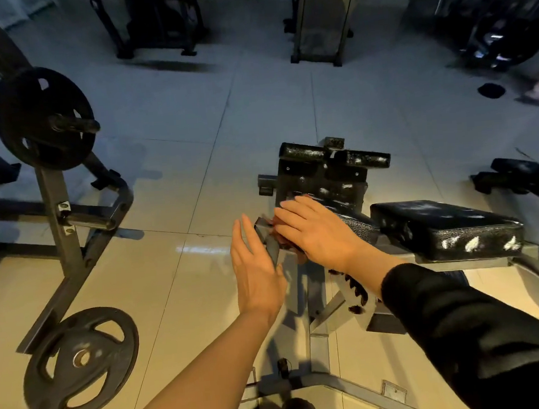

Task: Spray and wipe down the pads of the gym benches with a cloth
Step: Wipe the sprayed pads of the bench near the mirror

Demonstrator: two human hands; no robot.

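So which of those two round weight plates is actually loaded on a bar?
The upper plate, at far left: a bar end pokes through its centre and it hangs on the rack. The lower plate just leans against the rack's foot on the floor.

Right hand (318,232) flat on reddish cloth (288,240) atop bench frame (287,267), left hand (255,270) open beside it

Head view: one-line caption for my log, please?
Right hand presses a reddish cloth onto the bench pad; open left hand alongside.
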